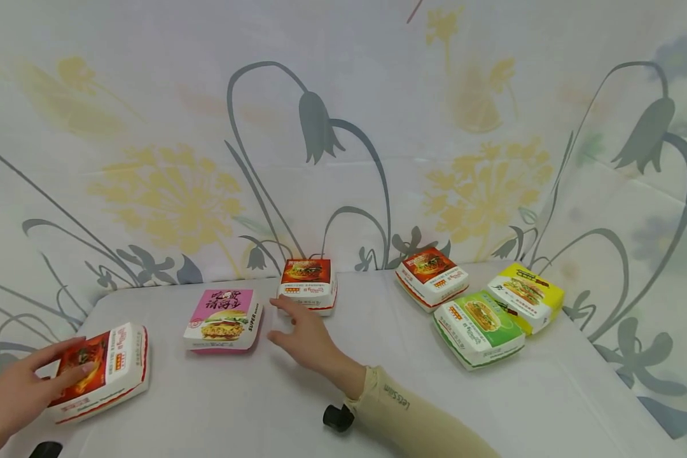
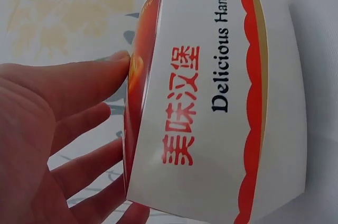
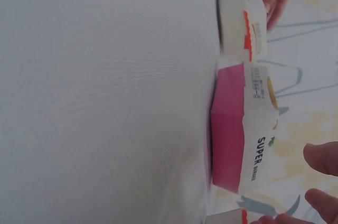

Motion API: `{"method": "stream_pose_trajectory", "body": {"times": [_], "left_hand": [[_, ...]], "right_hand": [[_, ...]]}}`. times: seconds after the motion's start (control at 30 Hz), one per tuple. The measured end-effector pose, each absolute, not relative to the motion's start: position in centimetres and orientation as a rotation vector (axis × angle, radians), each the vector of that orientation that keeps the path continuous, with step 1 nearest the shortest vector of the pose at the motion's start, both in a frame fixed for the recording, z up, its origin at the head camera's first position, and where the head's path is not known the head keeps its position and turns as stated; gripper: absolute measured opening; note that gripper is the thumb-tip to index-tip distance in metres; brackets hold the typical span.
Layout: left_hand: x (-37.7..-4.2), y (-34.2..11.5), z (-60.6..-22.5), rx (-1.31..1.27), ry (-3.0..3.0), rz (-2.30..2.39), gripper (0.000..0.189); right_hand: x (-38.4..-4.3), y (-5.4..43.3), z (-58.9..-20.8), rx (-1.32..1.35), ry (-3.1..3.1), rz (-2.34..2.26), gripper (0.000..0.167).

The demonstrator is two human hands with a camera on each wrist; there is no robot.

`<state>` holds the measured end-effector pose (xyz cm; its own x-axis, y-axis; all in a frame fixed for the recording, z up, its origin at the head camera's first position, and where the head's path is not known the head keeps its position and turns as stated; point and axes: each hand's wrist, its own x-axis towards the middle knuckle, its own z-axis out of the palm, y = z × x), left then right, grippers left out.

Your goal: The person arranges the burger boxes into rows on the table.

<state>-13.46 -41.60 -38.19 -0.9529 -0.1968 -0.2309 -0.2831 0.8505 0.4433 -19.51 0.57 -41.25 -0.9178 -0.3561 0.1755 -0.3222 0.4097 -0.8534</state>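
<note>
My left hand (image 1: pixel 20 394) rests on the top of a white burger box with a red burger picture (image 1: pixel 120 366), at the left of the table. In the left wrist view, the thumb lies against the top edge of this burger box (image 2: pixel 227 145), and the other fingers are spread. My right hand (image 1: pixel 309 340) hovers, fingers apart and holding nothing, between a pink burger box (image 1: pixel 223 321) and a red-topped burger box (image 1: pixel 308 286). Its fingertips partly cover the front of the red-topped box. In the right wrist view, the pink box (image 3: pixel 229 129) stands apart from the fingers.
On the right, another red-topped burger box (image 1: pixel 435 277), a green one (image 1: pixel 481 327) and a yellow one (image 1: pixel 529 296) sit close together. A flower-patterned cloth (image 1: pixel 343 191) hangs behind the white table. A black object (image 1: pixel 338 418) is at the right sleeve.
</note>
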Motion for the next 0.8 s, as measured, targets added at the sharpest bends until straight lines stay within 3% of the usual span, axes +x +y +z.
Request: {"method": "stream_pose_trajectory", "body": {"times": [0.8], "left_hand": [[-11.9,-37.9,-38.3,-0.082,2.885,0.764,0.084]], "right_hand": [[-18.2,0.7,-41.0,-0.694,2.514,-1.579,0.056]]}}
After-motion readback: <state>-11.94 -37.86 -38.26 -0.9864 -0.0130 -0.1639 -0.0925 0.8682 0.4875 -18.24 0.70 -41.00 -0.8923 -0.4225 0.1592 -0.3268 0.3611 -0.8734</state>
